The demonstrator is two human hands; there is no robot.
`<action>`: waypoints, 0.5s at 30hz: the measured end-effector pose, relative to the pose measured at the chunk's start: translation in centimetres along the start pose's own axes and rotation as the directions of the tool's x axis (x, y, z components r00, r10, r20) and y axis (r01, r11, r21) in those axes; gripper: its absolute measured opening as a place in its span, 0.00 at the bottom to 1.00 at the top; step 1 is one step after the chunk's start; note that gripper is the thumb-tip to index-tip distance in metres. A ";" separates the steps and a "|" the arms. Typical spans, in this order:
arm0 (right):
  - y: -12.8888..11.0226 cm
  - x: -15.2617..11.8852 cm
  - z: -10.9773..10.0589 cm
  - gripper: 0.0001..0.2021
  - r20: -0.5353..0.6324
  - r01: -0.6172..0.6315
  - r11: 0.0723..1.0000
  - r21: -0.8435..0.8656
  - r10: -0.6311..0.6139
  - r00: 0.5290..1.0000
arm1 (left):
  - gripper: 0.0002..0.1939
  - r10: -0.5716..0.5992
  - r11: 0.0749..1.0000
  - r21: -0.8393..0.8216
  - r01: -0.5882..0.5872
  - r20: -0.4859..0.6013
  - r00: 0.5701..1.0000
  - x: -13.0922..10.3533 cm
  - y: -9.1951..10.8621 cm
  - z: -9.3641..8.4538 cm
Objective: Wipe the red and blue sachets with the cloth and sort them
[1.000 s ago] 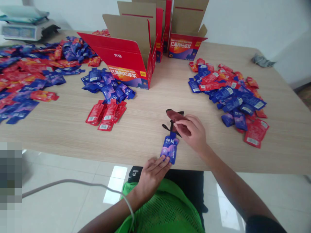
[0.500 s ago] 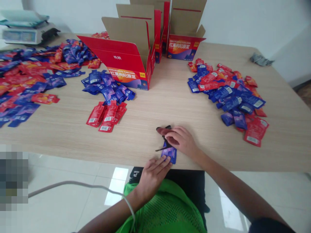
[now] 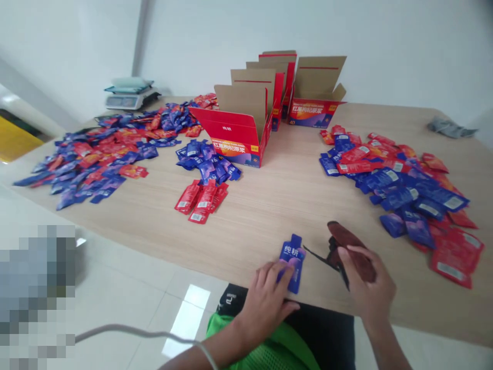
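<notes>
A blue pouch (image 3: 296, 275) lies flat near the table's front edge, its narrow spout end pointing away from me. My left hand (image 3: 265, 293) rests on it with the fingers spread over its left side. To the right, my right hand (image 3: 372, 282) is closed round a dark brown object with thin black arms, which looks like a pair of folding sunglasses (image 3: 352, 246). One black arm of it points toward the pouch without touching it. Part of the brown object is hidden behind my fingers.
Red pouches (image 3: 204, 200) and blue pouches (image 3: 210, 164) lie left of centre, before open red boxes (image 3: 239, 146). Another open box (image 3: 311, 113) stands behind. Mixed pouches heap at right (image 3: 396, 190) and left (image 3: 115, 149). A scale (image 3: 129, 100) and grey cloth (image 3: 450, 127) are farther back.
My right hand has moved right, carrying the brown object off the pouch. The pouch's spout end now shows. My left hand stays on the pouch. The whole view has shifted and tilted.
</notes>
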State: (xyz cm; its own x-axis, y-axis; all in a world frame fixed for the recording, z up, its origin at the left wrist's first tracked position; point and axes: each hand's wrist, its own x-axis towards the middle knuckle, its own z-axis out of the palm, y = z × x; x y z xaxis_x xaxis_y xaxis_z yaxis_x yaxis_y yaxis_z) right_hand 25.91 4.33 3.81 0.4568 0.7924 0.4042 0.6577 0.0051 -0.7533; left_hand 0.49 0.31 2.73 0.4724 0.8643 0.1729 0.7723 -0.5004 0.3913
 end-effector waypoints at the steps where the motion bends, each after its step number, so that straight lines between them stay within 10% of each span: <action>1: 0.6 -0.8 -0.3 0.23 0.006 -0.057 0.998 -0.018 0.057 0.998 | 0.45 0.003 1.000 0.022 -0.004 0.025 1.000 -0.1 0.1 0.5; 8: 1.6 -2.1 -0.9 0.30 -0.008 -0.437 0.898 0.045 0.438 0.899 | 0.38 0.103 0.990 0.088 -0.106 0.042 0.994 -0.6 -0.8 1.4; 15: -0.2 -1.4 -1.1 0.28 -0.006 -0.448 0.892 0.054 0.449 0.893 | 0.16 0.151 0.973 -0.134 -0.187 -0.240 0.959 -1.5 -2.9 -2.0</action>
State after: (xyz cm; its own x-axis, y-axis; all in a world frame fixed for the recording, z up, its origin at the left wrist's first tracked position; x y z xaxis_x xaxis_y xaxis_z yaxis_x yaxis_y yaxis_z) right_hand 25.83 2.54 3.93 0.7071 0.7066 0.0260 0.3499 -0.3177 -0.8813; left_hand -3.33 0.57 3.13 0.4675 0.7655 0.4420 0.6062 -0.6416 0.4699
